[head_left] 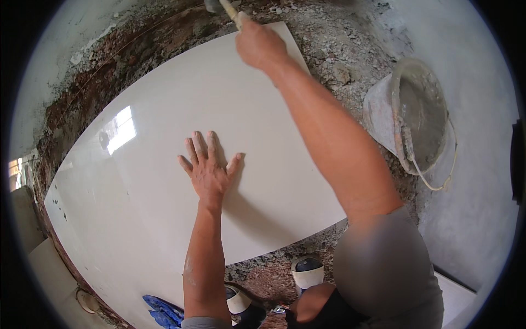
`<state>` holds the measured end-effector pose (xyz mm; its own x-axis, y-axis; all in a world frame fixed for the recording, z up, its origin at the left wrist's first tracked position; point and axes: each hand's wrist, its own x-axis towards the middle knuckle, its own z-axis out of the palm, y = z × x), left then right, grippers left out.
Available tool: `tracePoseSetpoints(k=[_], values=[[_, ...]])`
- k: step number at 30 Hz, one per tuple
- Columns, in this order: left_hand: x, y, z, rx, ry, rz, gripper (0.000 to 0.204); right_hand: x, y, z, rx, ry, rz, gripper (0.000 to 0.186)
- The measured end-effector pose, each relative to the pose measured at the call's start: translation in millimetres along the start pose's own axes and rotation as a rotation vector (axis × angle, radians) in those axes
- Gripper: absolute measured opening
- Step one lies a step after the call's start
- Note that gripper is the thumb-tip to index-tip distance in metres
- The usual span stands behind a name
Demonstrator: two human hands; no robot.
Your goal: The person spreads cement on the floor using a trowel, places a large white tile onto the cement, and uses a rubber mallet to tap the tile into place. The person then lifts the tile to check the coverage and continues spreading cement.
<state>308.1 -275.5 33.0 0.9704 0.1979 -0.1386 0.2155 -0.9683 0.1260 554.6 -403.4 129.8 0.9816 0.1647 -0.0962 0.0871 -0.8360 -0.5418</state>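
Note:
A large glossy off-white tile (263, 164) lies on a bed of rough mortar and soil. My left hand (208, 174) rests on the middle of it, palm down, with its fingers spread. At the tile's far right edge, my right hand (261, 45) is closed around the pale handle of a mallet (229, 9). The mallet's grey head is partly cut off by the top of the picture, so I cannot tell whether it touches the tile.
A mortar-smeared bucket (378, 112) with wet grey mix and a wire handle leans by the right wall (466, 230). Rubble and dark soil (334, 55) border the tile. Blue crumpled plastic (163, 310) lies at the near left. My feet stand at the near edge.

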Motion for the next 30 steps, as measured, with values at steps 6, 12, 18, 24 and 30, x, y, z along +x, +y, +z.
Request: tracePoseSetpoints(k=[6,12,18,24,30], values=[[-1,1,1,0.035,-0.003,0.005,0.091,-23,4,11,0.06,-0.07,0.012,0.044],[-3,4,-3,0.025,0.0,0.022,0.088,-51,22,11,0.111,-0.064,0.024,0.041],[-4,-5,1,0.034,0.018,0.027,0.089,-161,65,19,0.23,-0.009,-0.007,0.046],[-30,1,5,0.04,0.029,0.101,0.095,-307,99,38,0.159,0.007,0.166,0.048],[-55,18,-9,0.082,-0.134,0.175,0.102,-376,95,19,0.376,-0.07,0.357,0.037]])
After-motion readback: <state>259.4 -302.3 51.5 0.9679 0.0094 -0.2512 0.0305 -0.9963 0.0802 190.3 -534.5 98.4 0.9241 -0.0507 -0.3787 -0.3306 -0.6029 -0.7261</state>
